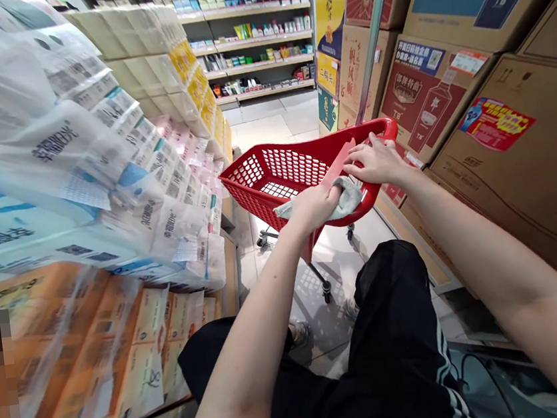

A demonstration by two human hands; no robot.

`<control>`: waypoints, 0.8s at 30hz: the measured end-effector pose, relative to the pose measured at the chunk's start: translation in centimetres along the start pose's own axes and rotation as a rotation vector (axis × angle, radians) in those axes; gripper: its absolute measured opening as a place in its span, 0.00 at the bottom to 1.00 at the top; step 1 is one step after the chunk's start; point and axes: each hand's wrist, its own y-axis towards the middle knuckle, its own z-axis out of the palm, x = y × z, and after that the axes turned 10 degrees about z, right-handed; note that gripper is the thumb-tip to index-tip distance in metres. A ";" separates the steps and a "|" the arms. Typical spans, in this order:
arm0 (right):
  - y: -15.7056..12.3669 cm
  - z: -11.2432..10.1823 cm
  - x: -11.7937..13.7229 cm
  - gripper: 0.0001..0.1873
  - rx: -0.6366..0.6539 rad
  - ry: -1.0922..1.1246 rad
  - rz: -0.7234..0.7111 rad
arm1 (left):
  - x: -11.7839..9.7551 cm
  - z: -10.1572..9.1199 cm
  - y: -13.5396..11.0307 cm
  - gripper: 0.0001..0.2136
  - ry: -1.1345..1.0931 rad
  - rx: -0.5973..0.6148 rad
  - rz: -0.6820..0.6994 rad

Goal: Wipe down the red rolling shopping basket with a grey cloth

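A red plastic shopping cart (296, 150) with a mesh basket stands in front of me on wheeled legs. My left hand (315, 205) is closed on a pale grey cloth (350, 197), which it presses against the near handle side of the cart. The cloth hangs partly over the handle, and part of it is hidden under my fingers. My right hand (376, 159) rests near the right end of the handle, its fingers stretched over a pinkish-red flap (338, 162). Inside, the basket's mesh floor shows.
Wrapped tissue packs (65, 153) are stacked high on the left, above orange packs (83, 345). Cardboard cartons (514, 162) wall the right side. A metal pole (370, 44) rises beside them. Ahead, tiled floor (268, 119) leads to shelves of bottles (263, 36).
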 end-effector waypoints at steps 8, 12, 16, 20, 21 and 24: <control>0.9 2.5 0.0 0.21 -0.237 0.134 0.103 | -4.2 -1.5 -0.8 0.24 0.130 0.157 0.085; 1.1 2.7 -0.2 0.19 -0.259 0.177 0.101 | -7.5 0.5 -2.8 0.17 0.323 -0.082 0.120; 0.8 2.6 0.0 0.18 -0.283 0.206 0.093 | -8.0 3.7 -4.5 0.17 0.382 -0.330 0.112; 0.6 2.8 0.3 0.18 -0.283 0.210 0.087 | -6.2 6.3 -5.5 0.22 0.304 -0.518 0.208; 0.6 2.8 0.3 0.18 -0.279 0.207 0.085 | -5.5 6.9 -5.6 0.22 0.279 -0.556 0.228; 1.0 3.0 0.2 0.18 -0.276 0.201 0.070 | -3.0 8.7 -6.2 0.23 0.177 -0.643 0.209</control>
